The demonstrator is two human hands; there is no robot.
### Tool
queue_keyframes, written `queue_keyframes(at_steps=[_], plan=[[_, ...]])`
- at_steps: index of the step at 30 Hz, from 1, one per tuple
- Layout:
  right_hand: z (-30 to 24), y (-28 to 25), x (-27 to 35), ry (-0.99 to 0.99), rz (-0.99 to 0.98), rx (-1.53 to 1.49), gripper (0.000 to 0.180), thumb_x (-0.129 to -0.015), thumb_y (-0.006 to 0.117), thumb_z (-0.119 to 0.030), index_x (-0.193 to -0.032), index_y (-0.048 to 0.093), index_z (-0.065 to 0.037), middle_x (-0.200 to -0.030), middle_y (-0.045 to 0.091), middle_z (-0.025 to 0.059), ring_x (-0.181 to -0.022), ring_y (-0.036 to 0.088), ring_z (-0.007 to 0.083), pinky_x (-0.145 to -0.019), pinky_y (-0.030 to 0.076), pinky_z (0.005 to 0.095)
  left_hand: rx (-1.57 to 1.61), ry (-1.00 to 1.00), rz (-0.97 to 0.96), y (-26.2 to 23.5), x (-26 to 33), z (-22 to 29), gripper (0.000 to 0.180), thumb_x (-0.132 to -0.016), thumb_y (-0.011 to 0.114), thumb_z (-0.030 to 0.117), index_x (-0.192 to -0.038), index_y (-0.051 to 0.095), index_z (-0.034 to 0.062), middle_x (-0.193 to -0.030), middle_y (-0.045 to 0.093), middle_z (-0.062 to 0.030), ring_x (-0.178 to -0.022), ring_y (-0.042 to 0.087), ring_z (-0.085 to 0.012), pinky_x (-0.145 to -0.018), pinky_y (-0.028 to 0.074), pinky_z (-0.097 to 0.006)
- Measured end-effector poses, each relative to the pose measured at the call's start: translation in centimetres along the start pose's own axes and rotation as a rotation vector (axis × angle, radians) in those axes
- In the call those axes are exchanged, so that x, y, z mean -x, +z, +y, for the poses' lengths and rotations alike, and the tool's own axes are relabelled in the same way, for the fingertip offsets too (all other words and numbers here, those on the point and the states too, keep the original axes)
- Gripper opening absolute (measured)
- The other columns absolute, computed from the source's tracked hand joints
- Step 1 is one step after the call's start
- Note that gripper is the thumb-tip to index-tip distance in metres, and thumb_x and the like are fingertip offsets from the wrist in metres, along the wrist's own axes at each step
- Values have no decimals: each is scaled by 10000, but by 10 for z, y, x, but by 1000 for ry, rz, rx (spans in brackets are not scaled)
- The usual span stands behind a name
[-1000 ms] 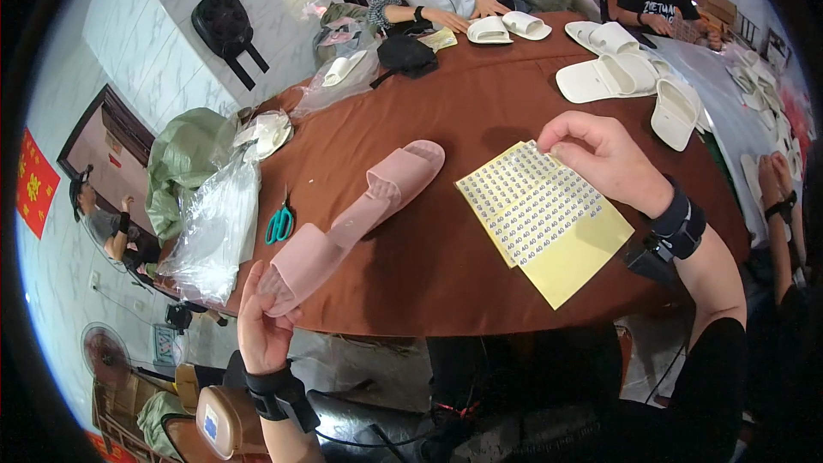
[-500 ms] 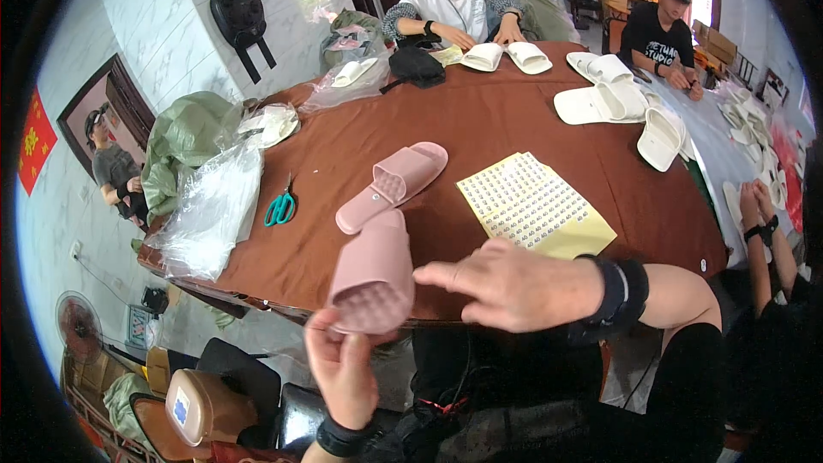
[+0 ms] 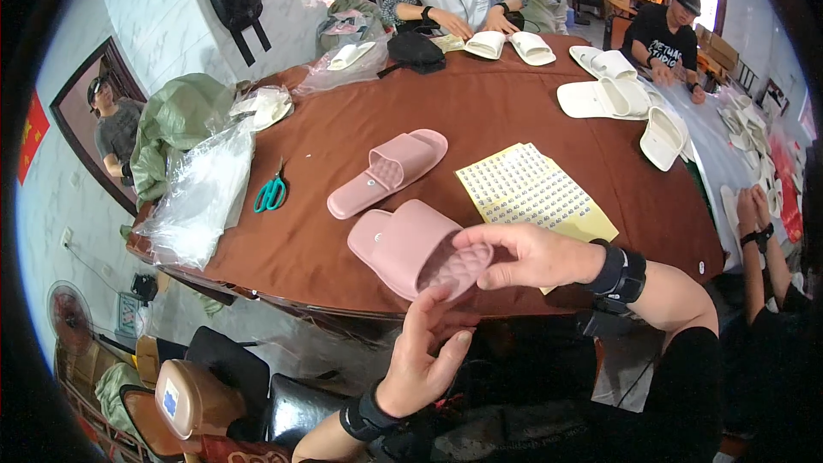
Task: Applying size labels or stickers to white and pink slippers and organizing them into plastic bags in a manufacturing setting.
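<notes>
A pink slipper (image 3: 416,244) is at the table's near edge, its open heel end toward me and a small round sticker on its strap. My right hand (image 3: 540,257) is closed on the heel end, fingers over the footbed and thumb at the rim. Just below the heel, my left hand (image 3: 429,351) has its fingers and thumb apart; whether a fingertip touches the slipper's edge is hard to tell. The other pink slipper (image 3: 394,173) lies beyond, also with a small round sticker. Beside my right hand are yellow-backed sticker sheets (image 3: 531,189).
Teal-handled scissors (image 3: 271,192) and clear plastic bags (image 3: 201,206) lie on the left of the brown-covered table (image 3: 317,154). White slippers (image 3: 604,99) sit at the far right. A person (image 3: 454,0) works across the table, another (image 3: 669,39) at the right. A black stool (image 3: 300,411) stands below left.
The near slipper has turned, its heel swinging right. My right hand went from pointing beside it to gripping its heel. My left hand let go and shifted right.
</notes>
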State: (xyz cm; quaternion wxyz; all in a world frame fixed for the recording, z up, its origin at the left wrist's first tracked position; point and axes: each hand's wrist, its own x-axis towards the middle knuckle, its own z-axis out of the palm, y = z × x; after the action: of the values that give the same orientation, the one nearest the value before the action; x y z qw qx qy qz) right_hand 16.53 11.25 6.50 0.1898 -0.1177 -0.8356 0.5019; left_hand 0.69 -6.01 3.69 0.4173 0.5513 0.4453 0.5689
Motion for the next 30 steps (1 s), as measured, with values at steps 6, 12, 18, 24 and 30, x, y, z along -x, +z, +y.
queue_keyframes(at_steps=[6, 12, 18, 24, 30], plan=[[5, -5, -2, 209, 138, -424, 384, -914, 574, -146, -1236, 495, 47, -1017, 568, 63, -920, 572, 123, -725, 528, 263, -257, 33, 44, -37, -22, 12, 233, -917, 472, -14, -1142, 521, -45, -1008, 649, -124, -911, 629, -178, -835, 502, -303], [20, -14, -6, 259, 195, -500, 398, -918, 565, -157, -1243, 485, 59, -1013, 569, 66, -878, 577, 126, -698, 533, 267, -644, 204, 315, -124, -92, -10, 150, -866, 551, 15, -1000, 608, -24, -896, 652, -89, -807, 615, -146, -729, 499, -272], [30, -25, -17, 292, 247, -373, 351, -888, 560, -132, -1181, 524, 58, -926, 592, 53, -784, 588, 111, -638, 513, 239, -1290, 214, 190, -178, -144, -61, 420, -772, 679, 282, -1123, 574, 76, -1156, 569, -105, -1045, 540, -354, -874, 422, -477], [29, -45, -27, 348, 333, -267, 331, -908, 460, -93, -1214, 507, 25, -912, 603, 37, -742, 579, 93, -605, 482, 232, -1115, -37, 44, -190, -179, -73, 426, -757, 720, 311, -1062, 597, 41, -1087, 599, -173, -1044, 544, -359, -904, 427, -426], [42, -61, -43, 383, 512, -251, 392, -916, 465, -102, -1285, 446, 29, -930, 601, 55, -730, 565, 100, -607, 472, 249, -1202, -16, 50, -187, -169, -79, 506, -711, 724, 443, -1094, 593, 140, -1096, 590, -109, -1050, 524, -353, -877, 401, -497]])
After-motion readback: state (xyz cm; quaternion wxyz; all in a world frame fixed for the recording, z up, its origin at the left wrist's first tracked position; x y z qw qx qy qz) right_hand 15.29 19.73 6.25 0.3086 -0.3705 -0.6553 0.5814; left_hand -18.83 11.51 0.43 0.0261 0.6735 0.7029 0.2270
